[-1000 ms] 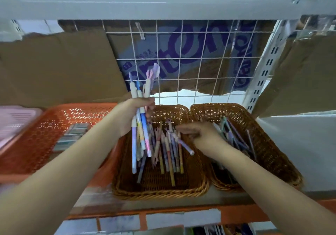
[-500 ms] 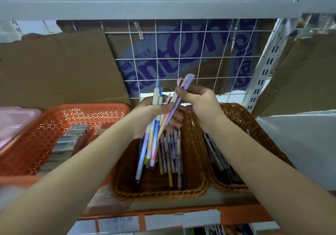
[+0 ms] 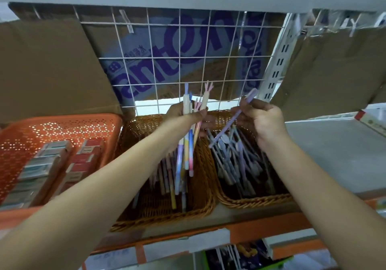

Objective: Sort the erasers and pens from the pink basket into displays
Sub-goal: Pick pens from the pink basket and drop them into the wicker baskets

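Gripping pen bundle (image 3: 186,150), pinching lilac pen (image 3: 224,130)

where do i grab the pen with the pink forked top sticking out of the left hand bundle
Pinch the fork-topped pen by its cream upper barrel, just under the fork, coming from above-right. It stands tallest at the bundle's right edge, bare above the left hand; lower down that grip and the other pens cover it.
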